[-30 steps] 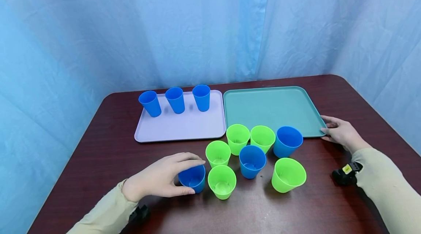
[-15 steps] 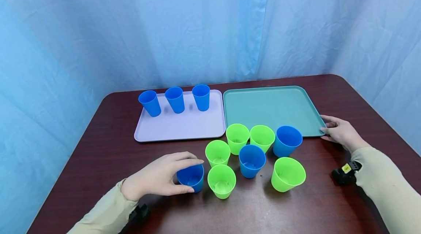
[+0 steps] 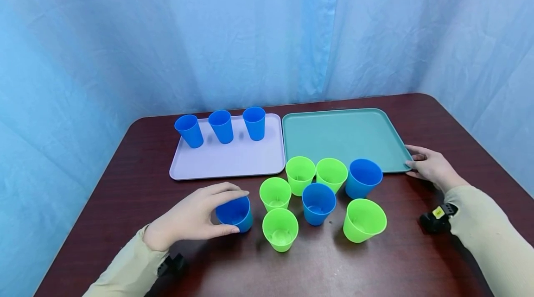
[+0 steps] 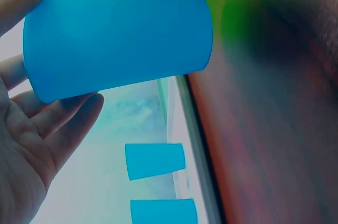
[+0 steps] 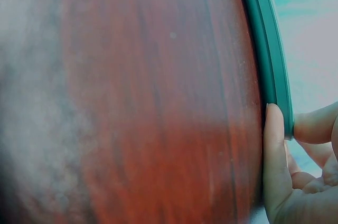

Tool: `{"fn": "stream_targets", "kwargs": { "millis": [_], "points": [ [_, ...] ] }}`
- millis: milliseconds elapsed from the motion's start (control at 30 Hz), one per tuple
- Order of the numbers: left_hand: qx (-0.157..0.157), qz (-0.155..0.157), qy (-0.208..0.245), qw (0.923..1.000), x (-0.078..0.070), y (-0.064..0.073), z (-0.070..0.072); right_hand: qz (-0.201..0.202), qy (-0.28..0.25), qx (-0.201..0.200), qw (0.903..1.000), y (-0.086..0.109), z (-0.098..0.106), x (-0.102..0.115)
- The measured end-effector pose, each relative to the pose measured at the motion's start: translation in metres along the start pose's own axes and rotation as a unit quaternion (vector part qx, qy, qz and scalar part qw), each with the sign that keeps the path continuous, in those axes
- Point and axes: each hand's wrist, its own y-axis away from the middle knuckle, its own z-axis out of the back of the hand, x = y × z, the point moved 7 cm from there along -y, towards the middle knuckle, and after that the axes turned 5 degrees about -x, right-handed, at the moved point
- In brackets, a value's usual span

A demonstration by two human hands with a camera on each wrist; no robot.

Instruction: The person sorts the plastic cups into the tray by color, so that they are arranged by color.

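Observation:
My left hand (image 3: pixel 196 216) grips a blue cup (image 3: pixel 236 216) at the near left, thumb on the near side and fingers round its far rim. In the left wrist view the same blue cup (image 4: pixel 119 44) spans between thumb and fingers, its base apart from the table. At the right, my right hand (image 3: pixel 434 167) holds the near right corner of the green tray (image 3: pixel 340 137). The right wrist view has a fingertip (image 5: pixel 273 121) under the tray's rim (image 5: pixel 269 49) and the thumb against it from the other side.
Three blue cups, one of them a middle cup (image 3: pixel 221 128), stand along the back of the lilac tray (image 3: pixel 229 162). Several green cups, such as the nearest one (image 3: pixel 280 232), and two blue cups (image 3: pixel 318 206) crowd the table (image 3: pixel 308 269) before the trays. A blue curtain (image 3: pixel 250 33) hangs behind.
My left hand has lifted the blue cup and drawn it a little left, away from the green cups. The right hand stays at the green tray's corner.

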Motion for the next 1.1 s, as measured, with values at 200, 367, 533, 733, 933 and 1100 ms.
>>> {"fn": "stream_targets", "kwargs": {
  "millis": [200,367,533,733,933,1100],
  "points": [
    [-0.042,0.019,-0.008,0.9989,0.007,0.006,0.012,0.001,0.003,-0.002,1.0,-0.001,0.0,0.0],
    [-0.064,0.045,-0.028,0.9966,0.013,0.01,0.021,0.0,0.005,-0.001,1.0,0.0,0.0,0.0],
    [-0.084,0.081,-0.045,0.9921,0.022,0.014,0.028,0.001,0.006,-0.002,1.0,0.0,-0.001,0.0],
    [-0.134,0.113,-0.09,0.9804,0.035,0.019,0.04,0.0,0.002,-0.002,1.0,0.0,0.0,0.0],
    [-0.172,0.146,-0.099,0.9692,0.053,0.022,0.051,-0.003,0.0,-0.001,1.0,0.0,-0.001,0.0],
    [-0.189,0.162,-0.109,0.9623,0.066,0.023,0.056,-0.003,0.003,-0.001,1.0,0.0,-0.001,0.0]
  ]
}}
